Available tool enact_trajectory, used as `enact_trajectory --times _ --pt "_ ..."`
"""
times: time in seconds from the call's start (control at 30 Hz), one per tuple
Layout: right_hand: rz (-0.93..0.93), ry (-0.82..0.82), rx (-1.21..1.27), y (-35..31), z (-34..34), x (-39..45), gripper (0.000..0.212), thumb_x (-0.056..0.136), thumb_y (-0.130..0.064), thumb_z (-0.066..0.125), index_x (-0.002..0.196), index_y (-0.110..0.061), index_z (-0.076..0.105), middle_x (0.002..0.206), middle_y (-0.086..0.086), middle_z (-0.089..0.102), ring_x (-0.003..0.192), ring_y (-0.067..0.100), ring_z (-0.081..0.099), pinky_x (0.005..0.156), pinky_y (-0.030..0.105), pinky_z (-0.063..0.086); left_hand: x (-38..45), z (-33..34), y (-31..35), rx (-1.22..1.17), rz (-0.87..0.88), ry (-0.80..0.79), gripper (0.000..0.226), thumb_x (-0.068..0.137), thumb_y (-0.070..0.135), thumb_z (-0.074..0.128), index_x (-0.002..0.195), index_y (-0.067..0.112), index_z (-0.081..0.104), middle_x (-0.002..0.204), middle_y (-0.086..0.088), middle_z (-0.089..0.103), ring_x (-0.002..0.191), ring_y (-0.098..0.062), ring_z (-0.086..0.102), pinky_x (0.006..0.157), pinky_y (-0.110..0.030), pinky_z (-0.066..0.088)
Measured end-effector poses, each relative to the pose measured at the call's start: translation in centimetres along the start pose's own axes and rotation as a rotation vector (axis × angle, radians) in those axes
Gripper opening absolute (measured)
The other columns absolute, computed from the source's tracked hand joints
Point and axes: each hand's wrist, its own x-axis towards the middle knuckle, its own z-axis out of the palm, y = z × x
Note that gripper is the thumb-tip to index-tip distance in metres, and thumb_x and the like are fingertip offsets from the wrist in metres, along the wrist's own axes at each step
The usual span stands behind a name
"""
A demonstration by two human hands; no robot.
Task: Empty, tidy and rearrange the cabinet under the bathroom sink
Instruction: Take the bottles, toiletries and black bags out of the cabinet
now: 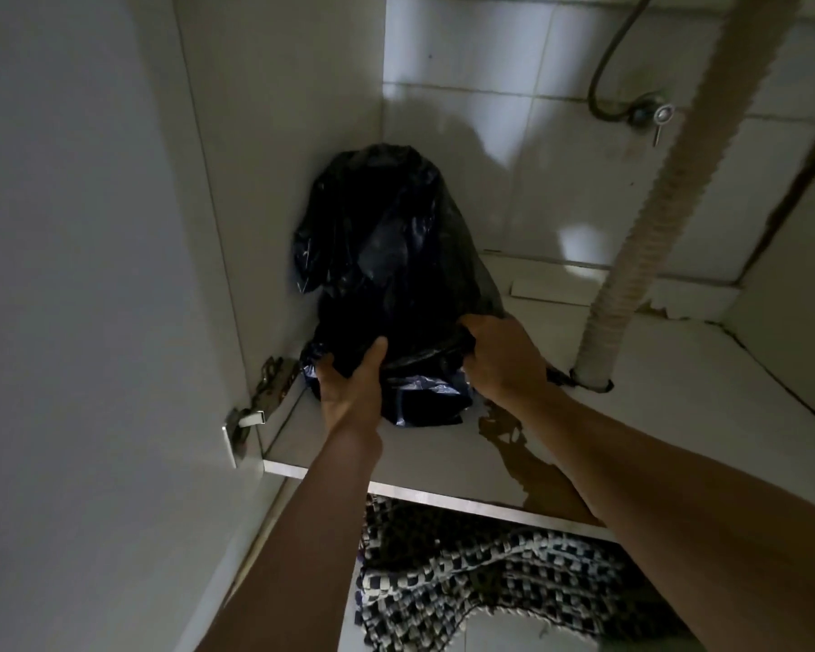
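Head view, looking down into the open cabinet (pixel 443 498). One black plastic bag (pixel 391 275) stands in the back left corner on the cabinet floor, long axis upright, top leaning toward the side wall. Both hands reach forward to its lower end. Left hand (pixel 349 383) cups the bag's lower left side, thumb up against the plastic, fingers curled under. Right hand (pixel 499 355) grips a bunched fold at the lower right. Bag lies straight ahead of both hands and rises above them; each hand about equally near.

Counts: bag 1; hands 2; corrugated drain hose (pixel 650 228) 1, well right of the bag; door hinge (pixel 264 392) 1; woven mat (pixel 481 581) 1 on the floor below.

Judgement: the bag would come out toward the person, clear of the hose.
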Motion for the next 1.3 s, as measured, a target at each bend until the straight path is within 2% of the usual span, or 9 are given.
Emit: enact_trajectory --times 0.27,0.47,0.63,0.73,0.87,1.0,1.1,1.2,1.3 --pt "-0.133 0.105 0.547 -1.5 -5.0 -4.7 0.032 0.085 0.007 0.055 0.108 -0.007 0.07 0.1 0.007 0.072 0.089 0.01 0.059 0.069 -0.005 0.036 -5.0 2.5 3.9 -0.224 0.039 0.098 0.095 0.047 0.054 0.079 0.132 0.026 0.046 0.127 -0.004 0.057 0.11 -0.028 0.06 0.096 -0.046 0.05" --pt "-0.101 -0.035 0.853 -0.2 -9.1 -8.4 0.032 0.083 0.006 0.053 0.1 -0.014 0.072 0.09 0.003 0.073 0.086 0.014 0.065 0.074 0.025 0.049 -11.5 4.9 5.8 -0.086 0.179 0.15 0.06 0.081 0.011 0.063 0.134 0.025 0.041 0.12 -0.008 0.056 0.102 -0.029 0.061 0.093 -0.045 0.052" --pt "-0.051 -0.07 1.139 -0.6 -11.7 -12.4 0.031 0.082 0.008 0.056 0.09 -0.019 0.07 0.079 0.001 0.07 0.077 0.015 0.064 0.067 0.019 0.046 -18.9 4.5 7.2 0.129 0.449 0.262 0.051 0.086 0.006 0.057 0.131 0.024 0.045 0.112 0.001 0.056 0.081 -0.005 0.056 0.072 -0.025 0.05" --pt "-0.02 -0.11 1.237 -2.4 -12.8 -15.3 0.023 0.081 0.0 0.064 0.088 -0.021 0.068 0.075 -0.006 0.066 0.073 0.007 0.059 0.068 0.017 0.045 -22.8 2.4 7.7 0.262 0.518 0.307 0.047 0.083 0.004 0.055 0.126 0.025 0.051 0.111 -0.002 0.061 0.09 -0.016 0.062 0.079 -0.033 0.055" --pt "-0.006 -0.209 1.251 -3.7 -13.5 -19.7 0.012 0.077 -0.013 0.067 0.085 -0.022 0.067 0.075 -0.002 0.067 0.076 0.017 0.062 0.073 0.036 0.052 -26.5 0.3 7.4 0.469 0.529 0.352 0.037 0.085 0.005 0.055 0.118 0.019 0.056 0.101 -0.005 0.062 0.094 -0.025 0.061 0.084 -0.038 0.054" --pt "0.023 -0.235 1.251 -2.1 -13.7 -23.1 0.009 0.083 -0.01 0.064 0.076 -0.016 0.063 0.061 -0.002 0.056 0.055 0.006 0.047 0.054 0.016 0.038 -27.9 -0.9 5.5 0.558 0.51 0.261 0.032 0.085 0.011 0.059 0.115 0.021 0.057 0.102 -0.004 0.062 0.089 -0.021 0.06 0.08 -0.034 0.052" --pt "0.127 -0.326 1.254 -2.2 -11.5 -25.7 0.017 0.086 -0.008 0.058 0.069 -0.007 0.056 0.056 -0.003 0.045 0.054 0.007 0.038 0.047 0.016 0.026 -27.5 -2.9 3.1 0.65 0.435 0.206 0.036 0.084 0.027 0.065 0.118 0.022 0.054 0.106 -0.001 0.06 0.094 -0.021 0.06 0.086 -0.037 0.052" --pt "0.203 -0.528 1.205 -3.7 -9.1 -28.4 0.015 0.087 -0.009 0.055 0.077 0.002 0.055 0.064 0.007 0.043 0.058 0.013 0.038 0.049 0.022 0.025 -27.2 -6.0 1.2 0.564 0.216 0.154 0.066 0.065 0.06 0.074 0.114 0.019 0.056 0.105 -0.003 0.064 0.095 -0.024 0.064 0.088 -0.044 0.054" --pt "0.156 -0.738 1.036 -5.2 -8.4 -30.7 0.02 0.085 -0.01 0.056 0.066 -0.016 0.053 0.057 -0.003 0.04 0.05 0.008 0.033 0.048 0.023 0.024 -25.3 -10.3 -1.0 0.635 0.062 0.104 0.092 0.04 0.074 0.081 0.103 0.011 0.062 0.098 -0.011 0.07 0.09 -0.031 0.069 0.085 -0.051 0.056"
